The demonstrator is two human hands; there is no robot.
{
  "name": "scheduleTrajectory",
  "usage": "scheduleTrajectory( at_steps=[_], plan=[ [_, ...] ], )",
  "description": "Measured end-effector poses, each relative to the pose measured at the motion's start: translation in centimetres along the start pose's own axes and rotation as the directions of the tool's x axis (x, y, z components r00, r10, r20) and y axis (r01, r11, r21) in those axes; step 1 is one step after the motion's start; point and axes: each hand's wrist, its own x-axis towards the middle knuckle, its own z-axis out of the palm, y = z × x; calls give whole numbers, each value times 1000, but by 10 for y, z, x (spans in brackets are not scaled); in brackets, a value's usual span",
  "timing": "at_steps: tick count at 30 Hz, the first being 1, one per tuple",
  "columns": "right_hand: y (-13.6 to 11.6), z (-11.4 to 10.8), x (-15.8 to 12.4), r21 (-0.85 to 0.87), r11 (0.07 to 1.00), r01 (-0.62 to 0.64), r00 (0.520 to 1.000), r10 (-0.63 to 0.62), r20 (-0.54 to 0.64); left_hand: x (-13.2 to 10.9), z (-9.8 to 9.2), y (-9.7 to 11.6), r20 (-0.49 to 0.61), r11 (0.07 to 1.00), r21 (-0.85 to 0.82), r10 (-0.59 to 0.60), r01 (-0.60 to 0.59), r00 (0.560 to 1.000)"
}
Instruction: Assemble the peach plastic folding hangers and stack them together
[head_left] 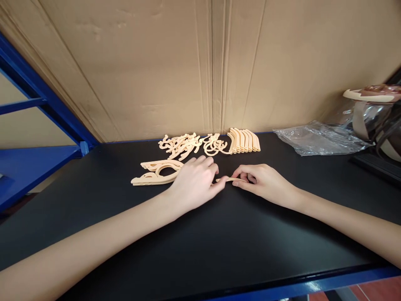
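I judge the work partway: what look like joined pieces [153, 179] lie beside my left hand [196, 179], with a loose heap [180, 145] and neat row [244, 141] left behind. Between my hands, the right [266, 179] pinches a thin strip [232, 179]; my left thumb meets it, but I can't tell whether those fingers grip.

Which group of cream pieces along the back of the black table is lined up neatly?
The rightmost: the row of bent cream pieces, laid side by side. The curved cream hooks and jumbled cream pieces to its left lie in disorder.
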Motion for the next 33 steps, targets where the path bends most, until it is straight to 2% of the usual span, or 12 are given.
scheduleTrajectory(
  at_steps=[4,7,10,13,18,24,28,33],
  plan=[
    [-1,0,0,-20,1000,-7,1000,7,4,9,-14,-33,43,982,8,-191,191,981],
    [-2,1,0,-25,1000,-3,1000,3,-2,13,-22,-68,62,943,32,-332,330,941],
    [-2,1,0,-26,1000,6,1000,-6,-5,13,-22,-98,116,896,32,-444,443,889],
    [-2,1,-1,-30,1000,10,1000,-10,-7,11,-17,-113,180,867,-1,-489,498,853],
    [-5,0,-1,-63,998,13,1000,-14,-22,10,-4,-117,204,829,-38,-540,558,817],
    [-8,0,-2,-178,983,37,998,-45,-41,9,4,-115,179,796,-104,-574,596,799],
    [-7,0,-3,-226,973,50,997,-63,-52,9,2,-117,161,752,-194,-609,630,777],
    [-5,2,-3,-241,969,46,997,-61,-54,14,-8,-115,204,658,-405,-612,635,764]
  ],
)
